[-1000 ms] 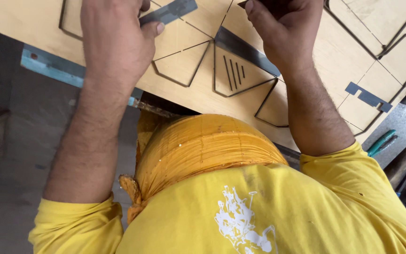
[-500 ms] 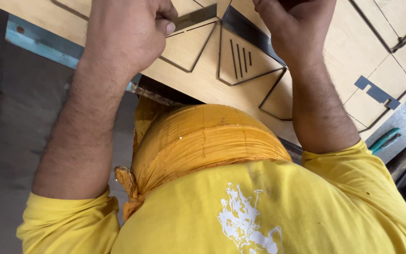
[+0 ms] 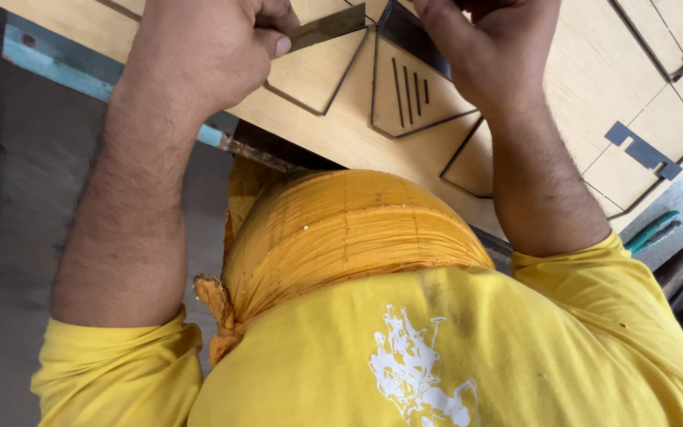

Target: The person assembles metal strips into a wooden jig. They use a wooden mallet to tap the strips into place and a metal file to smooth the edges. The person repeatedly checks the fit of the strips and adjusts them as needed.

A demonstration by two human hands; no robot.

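Two hands (image 3: 207,47) on metal strips (image 3: 327,26), plywood board (image 3: 563,71).

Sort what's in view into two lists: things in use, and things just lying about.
In use: left hand, gripping a flat metal strip; right hand; plywood board with cut slots.

Lying about: green-handled tool; loose grey metal piece; blue-painted bar.

View has slid down the board (image 3: 341,134): both my hands now sit at the top edge, left hand (image 3: 207,47) lower in frame, right hand (image 3: 484,39) partly cropped. Metal strip (image 3: 326,28) near top edge; more shirt (image 3: 436,348) showing
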